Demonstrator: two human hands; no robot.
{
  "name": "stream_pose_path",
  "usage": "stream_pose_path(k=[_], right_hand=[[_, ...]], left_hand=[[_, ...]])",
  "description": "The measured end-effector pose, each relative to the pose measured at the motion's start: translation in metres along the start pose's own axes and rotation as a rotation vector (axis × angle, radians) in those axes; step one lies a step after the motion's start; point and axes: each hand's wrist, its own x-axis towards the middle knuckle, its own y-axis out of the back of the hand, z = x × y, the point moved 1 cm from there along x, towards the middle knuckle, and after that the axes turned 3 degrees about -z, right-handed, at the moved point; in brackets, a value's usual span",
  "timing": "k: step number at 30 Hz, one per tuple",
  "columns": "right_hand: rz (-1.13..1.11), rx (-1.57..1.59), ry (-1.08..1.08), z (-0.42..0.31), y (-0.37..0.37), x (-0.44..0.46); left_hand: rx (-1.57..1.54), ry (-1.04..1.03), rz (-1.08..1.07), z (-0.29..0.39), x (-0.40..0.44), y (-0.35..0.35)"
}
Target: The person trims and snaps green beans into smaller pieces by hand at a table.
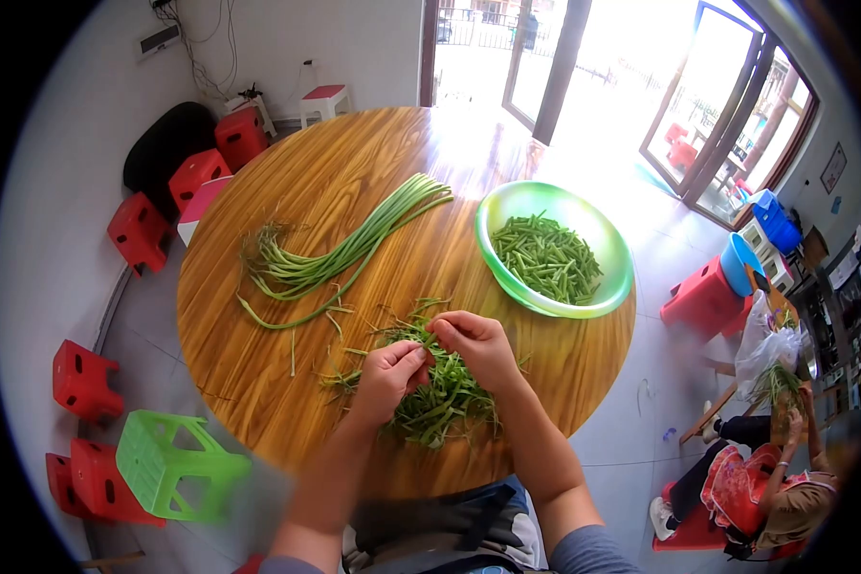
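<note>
Both my hands meet over a loose pile of green stem ends and scraps [440,407] near the front of the round wooden table [249,373]. My left hand [390,378] is closed, thumb against fingers, on a small green piece. Just to its right, my right hand [476,346] pinches a bit of green stem between thumb and fingertips. Beyond them to the left lies a bundle of long green stalks [354,249], with dry, stringy ends at its left. Cut green pieces [547,258] fill much of a green and white bowl [614,251] at the right.
Red stools [139,232] and a green stool [167,459] stand left of the table. At the lower right a seated person [784,497] handles greens beside a plastic bag [770,335]. A blue basin [739,263] rests on a red stool. Glass doors stand open behind.
</note>
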Motion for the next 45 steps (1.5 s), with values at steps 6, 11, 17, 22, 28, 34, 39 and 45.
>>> stream_pose_path(k=[6,11,17,22,28,34,39,45], right_hand=[[-0.018,-0.764,0.681,-0.005,-0.018,-0.005],[-0.054,-0.840,0.791,-0.003,-0.023,-0.007],[0.118,-0.532,0.554,-0.003,-0.019,-0.007],[0.141,-0.393,0.317,-0.005,-0.011,-0.002],[0.036,-0.233,0.063,-0.004,-0.002,-0.003],[-0.018,-0.251,0.163,-0.005,0.003,-0.002],[-0.012,-0.330,0.356,0.000,-0.007,-0.001],[-0.010,-0.056,0.273,0.025,-0.016,0.001]], left_hand=[[-0.124,0.039,0.122,-0.017,0.003,0.009],[-0.199,0.078,0.138,-0.022,0.006,0.011],[-0.293,0.063,0.103,-0.025,0.011,0.013],[0.205,-0.139,0.177,-0.007,0.002,-0.002],[0.458,-0.215,0.189,-0.007,0.003,0.000],[0.316,-0.220,0.217,-0.020,0.008,0.003],[0.093,-0.269,0.236,-0.032,0.009,0.013],[-0.412,-0.063,0.222,-0.055,0.020,0.033]])
